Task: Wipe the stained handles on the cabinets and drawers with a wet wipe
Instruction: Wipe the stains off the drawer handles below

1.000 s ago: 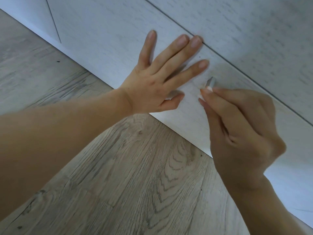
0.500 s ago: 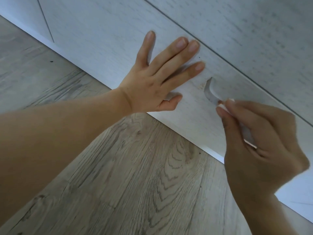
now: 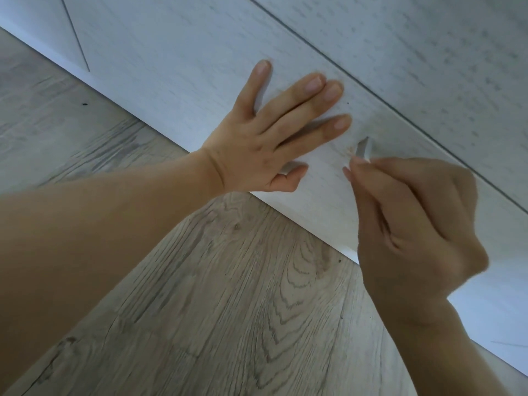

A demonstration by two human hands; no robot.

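Note:
A curved silver handle [image 3: 363,147] sticks out of the white bottom drawer front [image 3: 185,70]; only its upper end shows. My right hand [image 3: 414,224] has its fingers curled together, fingertips pinched on the handle. A sliver of white wet wipe [image 3: 366,160] peeks out at the fingertips; the rest of it is hidden in the hand. A faint brownish smudge [image 3: 349,151] marks the drawer front just left of the handle. My left hand [image 3: 263,144] lies flat with spread fingers, pressing on the drawer front left of the handle.
Grey wood-grain floor [image 3: 228,295] runs under both forearms up to the cabinet's base. A seam [image 3: 400,110] separates this drawer from the one above. Another panel seam [image 3: 75,35] shows at the far left.
My right hand slid down along the handle, then back up to its upper end. My left hand has stayed pressed flat in the same spot.

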